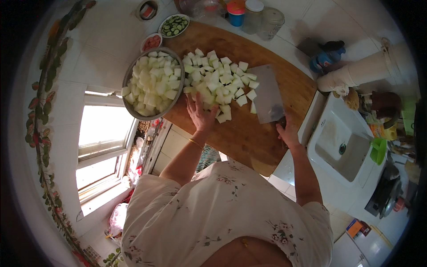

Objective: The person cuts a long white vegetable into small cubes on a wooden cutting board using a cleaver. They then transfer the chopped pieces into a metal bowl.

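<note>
Pale green-white vegetable chunks lie heaped across a wooden cutting board. My left hand rests with spread fingers at the near left edge of the heap, its fingertips touching the chunks. In my right hand is a cleaver, gripped by its handle; its broad blade lies nearly flat over the board, beside the right end of the heap. A round metal bowl, full of the same chunks, stands left of the heap, partly over the board's left edge.
Behind the bowl are a plate of sliced cucumber and a small bowl of pinkish food. Glass jars and a blue cup line the far side. At the right is a white sink with a green scoop. A window is at left.
</note>
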The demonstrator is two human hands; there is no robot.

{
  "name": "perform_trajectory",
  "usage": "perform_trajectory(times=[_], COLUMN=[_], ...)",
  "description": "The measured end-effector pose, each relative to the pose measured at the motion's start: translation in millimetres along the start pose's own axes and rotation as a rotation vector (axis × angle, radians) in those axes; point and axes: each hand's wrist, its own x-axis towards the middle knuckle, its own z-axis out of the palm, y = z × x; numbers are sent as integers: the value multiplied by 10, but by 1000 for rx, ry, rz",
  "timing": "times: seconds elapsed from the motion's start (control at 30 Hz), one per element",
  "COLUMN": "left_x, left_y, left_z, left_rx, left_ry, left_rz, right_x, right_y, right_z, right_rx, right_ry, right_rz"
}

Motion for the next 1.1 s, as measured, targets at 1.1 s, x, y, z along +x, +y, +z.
perform_trajectory(times=[1.1], left_x=[-332], left_y=[693], left_z=[-130], left_rx=[-84], left_ry=[-291], left_rz=[213], right_x=[-794], right_y=[-51], right_z=[1154], right_rx=[597], right_ry=[-139], right_rz=[-128])
